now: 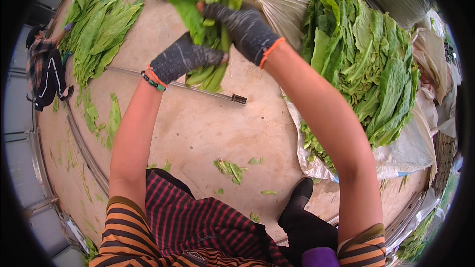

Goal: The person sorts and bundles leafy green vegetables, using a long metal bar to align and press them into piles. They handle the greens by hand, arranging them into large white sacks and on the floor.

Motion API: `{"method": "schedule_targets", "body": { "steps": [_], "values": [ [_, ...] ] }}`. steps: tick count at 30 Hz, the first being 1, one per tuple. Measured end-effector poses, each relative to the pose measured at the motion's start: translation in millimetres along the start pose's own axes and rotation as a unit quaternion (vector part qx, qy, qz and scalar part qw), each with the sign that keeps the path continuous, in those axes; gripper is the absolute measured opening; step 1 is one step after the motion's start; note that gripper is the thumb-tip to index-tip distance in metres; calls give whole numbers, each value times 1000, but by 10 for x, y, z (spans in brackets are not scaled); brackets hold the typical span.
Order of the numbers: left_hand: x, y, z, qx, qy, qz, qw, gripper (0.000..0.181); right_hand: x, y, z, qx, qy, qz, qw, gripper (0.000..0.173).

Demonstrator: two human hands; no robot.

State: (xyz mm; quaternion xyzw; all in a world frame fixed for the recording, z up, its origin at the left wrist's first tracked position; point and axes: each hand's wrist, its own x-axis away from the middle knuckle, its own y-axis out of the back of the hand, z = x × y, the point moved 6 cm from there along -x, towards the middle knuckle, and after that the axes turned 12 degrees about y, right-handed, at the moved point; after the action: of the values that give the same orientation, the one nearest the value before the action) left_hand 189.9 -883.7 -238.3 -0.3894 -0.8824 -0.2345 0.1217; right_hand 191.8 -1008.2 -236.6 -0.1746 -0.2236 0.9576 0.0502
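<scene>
Both my hands wear dark grey knit gloves with orange cuffs. Between them is a bundle of large green leaves (207, 79), which look like tobacco; its thick stalks point down towards me. My left hand (187, 57) grips the stalks low down, thumb across the front. Higher up, my right hand (239, 26) is wrapped around the same bundle from the right. The upper leaf blades are blurred and run out of the top of the view. Below the bundle, a metal bar (207, 91) lies on the concrete floor.
A big heap of similar leaves (367, 63) rests on white plastic sheeting (408, 148) at right. At far left a person (46, 66) sits by another leaf pile (104, 37). Leaf scraps (230, 168) litter the floor near my shoe (302, 189). A metal rail (83, 152) runs along the left.
</scene>
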Motion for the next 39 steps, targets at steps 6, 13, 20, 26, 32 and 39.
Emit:
{"method": "schedule_targets", "body": {
  "steps": [6,13,20,26,32,39],
  "values": [
    [140,-629,3051,44,371,63,925,38,1581,1133,-796,396,-171,154,889,48],
    [389,-567,2247,-116,477,24,871,67,2995,2863,1073,392,-206,-238,865,22],
    [-415,-1330,174,-507,24,-13,862,42,3698,3680,1847,577,-101,-343,734,29],
    [-1115,-3570,-657,-299,-15,199,933,47,4167,3885,2141,755,-206,-352,514,54],
    [-966,-4777,-113,-388,-1,35,921,73,4495,4063,1822,687,-268,-380,558,90],
    [-884,-4940,-386,-216,-126,109,962,44,4327,4283,1869,624,-254,-356,648,84]
  ]
}}
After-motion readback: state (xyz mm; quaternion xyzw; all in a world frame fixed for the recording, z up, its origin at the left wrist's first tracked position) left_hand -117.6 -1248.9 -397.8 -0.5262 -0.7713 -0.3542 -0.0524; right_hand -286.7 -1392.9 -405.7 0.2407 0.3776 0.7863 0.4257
